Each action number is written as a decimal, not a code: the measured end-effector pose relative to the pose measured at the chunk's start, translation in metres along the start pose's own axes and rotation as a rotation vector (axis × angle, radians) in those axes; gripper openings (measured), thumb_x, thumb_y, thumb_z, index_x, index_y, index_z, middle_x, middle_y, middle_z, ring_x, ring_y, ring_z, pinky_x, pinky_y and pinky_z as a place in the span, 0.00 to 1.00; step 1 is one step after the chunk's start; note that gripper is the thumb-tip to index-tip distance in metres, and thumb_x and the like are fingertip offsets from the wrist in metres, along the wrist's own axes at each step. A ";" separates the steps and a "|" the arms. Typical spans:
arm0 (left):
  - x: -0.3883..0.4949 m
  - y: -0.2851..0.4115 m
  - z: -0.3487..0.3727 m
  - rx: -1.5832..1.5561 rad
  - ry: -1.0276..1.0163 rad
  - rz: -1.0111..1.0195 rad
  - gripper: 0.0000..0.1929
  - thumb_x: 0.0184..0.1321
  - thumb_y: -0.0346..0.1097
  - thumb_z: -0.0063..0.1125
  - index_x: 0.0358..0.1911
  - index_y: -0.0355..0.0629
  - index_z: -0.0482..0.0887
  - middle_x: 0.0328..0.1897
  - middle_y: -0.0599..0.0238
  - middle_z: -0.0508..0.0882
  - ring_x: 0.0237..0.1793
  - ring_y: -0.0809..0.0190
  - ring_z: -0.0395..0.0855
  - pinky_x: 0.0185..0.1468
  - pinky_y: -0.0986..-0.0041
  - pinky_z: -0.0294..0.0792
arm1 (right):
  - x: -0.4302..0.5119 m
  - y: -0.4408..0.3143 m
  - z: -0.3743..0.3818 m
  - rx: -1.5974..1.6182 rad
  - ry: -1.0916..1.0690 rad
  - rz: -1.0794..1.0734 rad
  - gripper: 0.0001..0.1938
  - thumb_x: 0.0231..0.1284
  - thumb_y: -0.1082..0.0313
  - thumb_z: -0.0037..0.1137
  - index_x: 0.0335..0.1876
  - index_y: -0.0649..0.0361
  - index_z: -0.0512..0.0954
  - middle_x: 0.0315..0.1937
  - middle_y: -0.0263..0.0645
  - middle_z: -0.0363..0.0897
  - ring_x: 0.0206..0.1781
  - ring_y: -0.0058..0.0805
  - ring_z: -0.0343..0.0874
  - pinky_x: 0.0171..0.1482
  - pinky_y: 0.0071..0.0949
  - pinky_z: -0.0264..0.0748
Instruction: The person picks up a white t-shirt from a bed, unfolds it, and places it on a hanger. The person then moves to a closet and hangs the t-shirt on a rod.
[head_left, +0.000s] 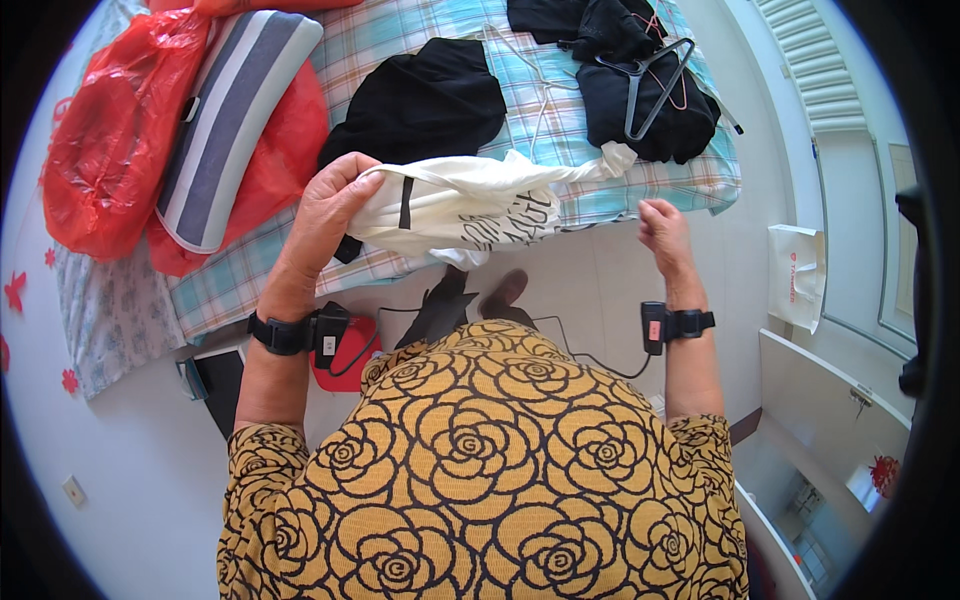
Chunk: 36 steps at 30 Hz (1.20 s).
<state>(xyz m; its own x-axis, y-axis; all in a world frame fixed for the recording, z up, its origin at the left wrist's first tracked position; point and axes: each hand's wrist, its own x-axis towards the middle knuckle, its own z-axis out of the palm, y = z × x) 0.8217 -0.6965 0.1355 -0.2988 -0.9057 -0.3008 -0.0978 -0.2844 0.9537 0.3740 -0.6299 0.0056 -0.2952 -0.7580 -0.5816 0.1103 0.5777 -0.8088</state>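
My left hand (341, 191) pinches one end of a white cloth garment (450, 199) with black lettering and a short black strip. The garment stretches to the right over the front edge of the bed, and its twisted far end rests near the bed's right part. To the right of that end, my right hand (664, 229) is raised with its fingers curled in, apart from the garment; no thing shows in it. Behind the garment lies a folded black garment (435, 97). White wire hangers (544, 86) lie beside it, and a grey hanger (637, 90) rests on a black clothing pile (600, 142).
Red plastic bags (124, 142) and a grey-and-white striped pillow (240, 127) lie at the bed's left. The plaid bedsheet (667, 187) covers the bed. A white paper bag (795, 277) stands at the right, near an open white door or panel (832, 390). A red object (349, 352) is below my left forearm.
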 end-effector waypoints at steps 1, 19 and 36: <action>0.000 0.002 -0.002 0.056 0.024 -0.002 0.09 0.68 0.39 0.53 0.39 0.42 0.80 0.32 0.77 0.77 0.34 0.78 0.72 0.39 0.85 0.65 | 0.001 0.014 -0.030 -0.004 0.071 0.026 0.08 0.62 0.64 0.60 0.39 0.59 0.78 0.23 0.24 0.72 0.23 0.12 0.69 0.26 0.11 0.69; 0.021 0.016 0.010 0.194 -0.086 -0.016 0.09 0.71 0.38 0.47 0.40 0.41 0.78 0.35 0.74 0.77 0.37 0.77 0.72 0.43 0.85 0.64 | -0.137 0.161 -0.335 -0.688 1.144 0.205 0.09 0.56 0.62 0.59 0.35 0.58 0.81 0.27 0.38 0.85 0.34 0.27 0.85 0.41 0.30 0.78; 0.036 0.019 0.023 0.487 -0.149 0.178 0.11 0.71 0.40 0.47 0.40 0.41 0.79 0.34 0.74 0.76 0.36 0.77 0.71 0.42 0.86 0.64 | -0.191 0.219 -0.331 -0.596 1.237 0.277 0.15 0.58 0.58 0.56 0.45 0.57 0.82 0.37 0.43 0.85 0.46 0.37 0.83 0.49 0.32 0.76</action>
<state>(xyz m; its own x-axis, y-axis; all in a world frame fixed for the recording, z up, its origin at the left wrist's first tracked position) 0.7877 -0.7274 0.1426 -0.4789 -0.8621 -0.1657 -0.4517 0.0801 0.8886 0.1399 -0.2584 -0.0313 -0.9996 -0.0249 -0.0093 -0.0203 0.9393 -0.3424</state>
